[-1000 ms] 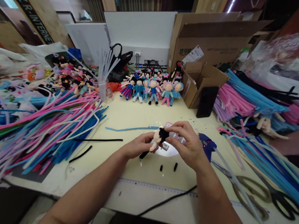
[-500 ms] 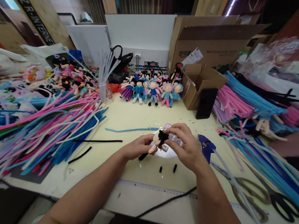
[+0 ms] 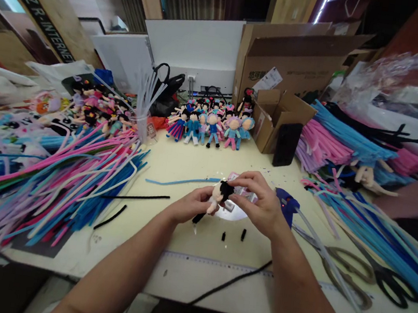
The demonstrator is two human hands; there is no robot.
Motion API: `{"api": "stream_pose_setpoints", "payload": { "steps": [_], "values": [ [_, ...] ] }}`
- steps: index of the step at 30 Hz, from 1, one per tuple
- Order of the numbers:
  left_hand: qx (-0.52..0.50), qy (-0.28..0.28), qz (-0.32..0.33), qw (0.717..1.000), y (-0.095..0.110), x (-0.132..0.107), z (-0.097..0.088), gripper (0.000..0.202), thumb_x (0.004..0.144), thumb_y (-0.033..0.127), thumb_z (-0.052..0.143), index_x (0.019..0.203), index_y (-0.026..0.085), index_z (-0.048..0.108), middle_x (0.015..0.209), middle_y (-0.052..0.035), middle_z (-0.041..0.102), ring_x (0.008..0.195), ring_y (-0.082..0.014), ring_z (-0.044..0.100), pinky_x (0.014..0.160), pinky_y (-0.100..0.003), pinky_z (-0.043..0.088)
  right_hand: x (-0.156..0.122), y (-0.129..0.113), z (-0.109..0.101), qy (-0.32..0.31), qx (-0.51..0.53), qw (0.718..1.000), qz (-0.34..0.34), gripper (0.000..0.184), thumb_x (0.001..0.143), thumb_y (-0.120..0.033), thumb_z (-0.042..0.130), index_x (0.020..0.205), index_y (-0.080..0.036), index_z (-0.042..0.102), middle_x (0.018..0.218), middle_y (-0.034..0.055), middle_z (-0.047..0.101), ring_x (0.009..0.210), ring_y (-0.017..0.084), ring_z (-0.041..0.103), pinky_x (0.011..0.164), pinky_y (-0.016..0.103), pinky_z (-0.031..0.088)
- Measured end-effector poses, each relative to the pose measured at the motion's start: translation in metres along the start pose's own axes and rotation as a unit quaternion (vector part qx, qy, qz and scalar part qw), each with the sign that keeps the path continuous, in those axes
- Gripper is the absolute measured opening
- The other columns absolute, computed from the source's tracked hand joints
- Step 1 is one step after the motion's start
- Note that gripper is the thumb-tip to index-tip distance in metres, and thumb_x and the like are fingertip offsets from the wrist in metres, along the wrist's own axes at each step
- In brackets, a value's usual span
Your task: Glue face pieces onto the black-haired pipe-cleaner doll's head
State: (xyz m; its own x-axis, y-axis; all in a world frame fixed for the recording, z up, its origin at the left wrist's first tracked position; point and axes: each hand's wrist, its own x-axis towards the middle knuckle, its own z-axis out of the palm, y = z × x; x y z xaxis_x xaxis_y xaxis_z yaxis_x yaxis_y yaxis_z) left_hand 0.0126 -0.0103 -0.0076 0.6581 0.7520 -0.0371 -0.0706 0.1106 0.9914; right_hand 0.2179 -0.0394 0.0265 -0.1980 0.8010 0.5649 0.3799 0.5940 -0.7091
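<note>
A small doll (image 3: 217, 193) with a pale head and black hair is held between both hands above the table. My left hand (image 3: 194, 204) is closed round its pale body. At the black hair, my right hand (image 3: 259, 200) pinches with thumb and fingers. Beneath them lies a shiny round mat (image 3: 237, 214), partly hidden by the hands. Short black pipe-cleaner pieces (image 3: 243, 234) lie just in front. A blue pipe cleaner (image 3: 182, 180) is beyond my left hand. Close to my right wrist stands a blue glue gun (image 3: 287, 206) with a clear glue stick.
Piles of coloured pipe cleaners (image 3: 82, 185) cover the left side, with more bundles (image 3: 373, 238) at the right. Scissors (image 3: 353, 267) lie right of my forearm. Finished dolls (image 3: 211, 125), a black phone (image 3: 287, 145) and cardboard boxes (image 3: 286, 58) stand at the back.
The whole view has shifted very slightly. Both hands keep their hold on the doll, with almost no other movement.
</note>
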Motion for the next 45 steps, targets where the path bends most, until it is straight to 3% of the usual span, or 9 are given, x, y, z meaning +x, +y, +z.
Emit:
{"api": "stream_pose_setpoints", "payload": {
  "steps": [9, 22, 27, 32, 45],
  "values": [
    [-0.003, -0.009, -0.001, 1.000, 0.002, 0.000, 0.001, 0.028, 0.068, 0.036, 0.075, 0.080, 0.013, 0.063, 0.077, -0.0029, 0.057, 0.072, -0.0130, 0.049, 0.067, -0.025, 0.038, 0.000, 0.001, -0.001, -0.017, -0.024, 1.000, -0.002, 0.022, 0.082, -0.020, 0.068, 0.104, -0.024, 0.067, 0.103, 0.0060, 0.058, 0.101, 0.022, 0.055, 0.090, 0.041, 0.045],
    [-0.029, -0.030, 0.000, 0.999, -0.001, 0.000, 0.001, 0.039, 0.068, 0.043, 0.076, 0.090, 0.012, 0.063, 0.071, -0.0009, 0.053, 0.062, -0.0100, 0.042, 0.061, -0.024, 0.033, 0.000, 0.001, 0.001, -0.020, -0.070, 0.997, -0.024, 0.021, 0.084, -0.016, 0.064, 0.103, -0.023, 0.064, 0.102, 0.0069, 0.059, 0.101, 0.023, 0.054, 0.090, 0.043, 0.044],
    [-0.025, -0.032, -0.001, 0.999, -0.003, -0.001, 0.000, 0.036, 0.070, 0.040, 0.075, 0.091, 0.012, 0.064, 0.070, -0.0005, 0.052, 0.062, -0.0097, 0.041, 0.061, -0.024, 0.033, 0.000, 0.001, 0.002, -0.011, -0.052, 0.999, -0.013, 0.020, 0.083, -0.018, 0.065, 0.101, -0.024, 0.066, 0.100, 0.0062, 0.060, 0.100, 0.023, 0.055, 0.090, 0.043, 0.045],
    [-0.033, -0.005, -0.005, 0.999, -0.008, 0.000, -0.003, 0.039, 0.069, 0.043, 0.075, 0.089, 0.012, 0.062, 0.071, -0.0017, 0.054, 0.064, -0.0115, 0.045, 0.062, -0.025, 0.034, 0.000, 0.001, -0.002, 0.000, 0.026, 0.999, 0.025, 0.026, 0.087, -0.024, 0.061, 0.113, -0.028, 0.065, 0.109, 0.0060, 0.060, 0.104, 0.021, 0.056, 0.089, 0.039, 0.047],
    [-0.037, -0.015, 0.002, 0.999, -0.001, -0.001, 0.000, 0.039, 0.064, 0.040, 0.079, 0.089, 0.013, 0.063, 0.078, -0.0032, 0.056, 0.064, -0.0101, 0.045, 0.062, -0.024, 0.036, 0.000, -0.001, 0.002, -0.006, -0.018, 1.000, 0.000, 0.022, 0.083, -0.022, 0.064, 0.105, -0.027, 0.067, 0.106, 0.0063, 0.060, 0.104, 0.023, 0.056, 0.092, 0.044, 0.045]
  ]
}}
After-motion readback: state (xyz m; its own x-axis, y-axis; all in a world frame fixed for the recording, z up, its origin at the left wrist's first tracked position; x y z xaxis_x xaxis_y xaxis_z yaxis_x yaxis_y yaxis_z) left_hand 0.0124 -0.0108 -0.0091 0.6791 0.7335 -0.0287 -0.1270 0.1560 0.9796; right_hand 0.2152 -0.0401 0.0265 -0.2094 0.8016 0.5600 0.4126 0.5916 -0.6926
